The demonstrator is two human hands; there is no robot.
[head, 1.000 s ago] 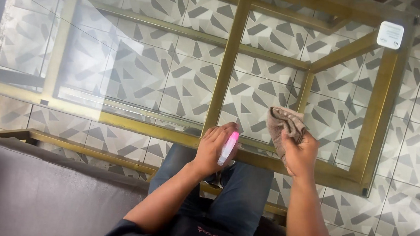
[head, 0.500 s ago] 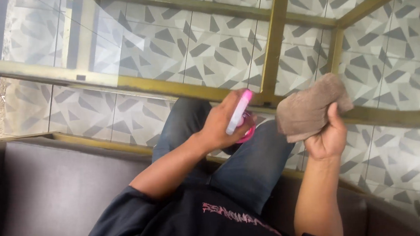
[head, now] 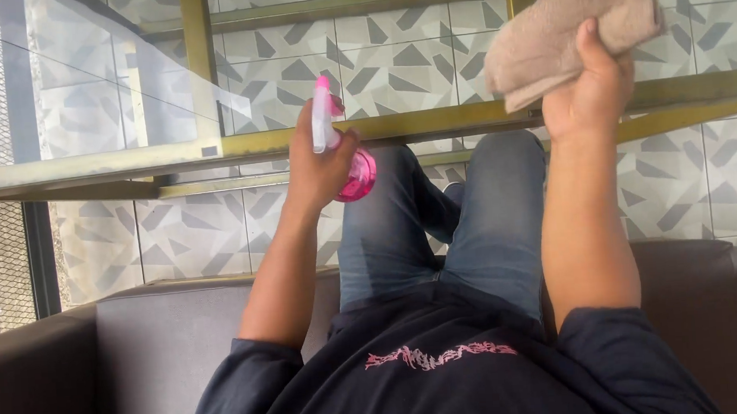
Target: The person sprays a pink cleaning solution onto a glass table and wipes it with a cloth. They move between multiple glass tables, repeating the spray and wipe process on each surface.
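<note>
Clutching a crumpled beige cloth point(head: 568, 24), right hand point(head: 589, 88); left hand point(head: 318, 163) grips pink spray bottle point(head: 344, 161).

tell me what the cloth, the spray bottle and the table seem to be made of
Cloth: soft beige terry or microfibre, going by its nubby, matte nap. Spray bottle: translucent pink plastic with a glossy body, held in the left hand. Table: clear glass top that reflects light, on a brass-coloured metal-looking frame.

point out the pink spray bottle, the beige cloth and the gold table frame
pink spray bottle point(head: 358, 175): head view, on its round pink body.
beige cloth point(head: 559, 25): head view, middle of the folded fabric.
gold table frame point(head: 199, 63): head view, on an upright bar.
</note>
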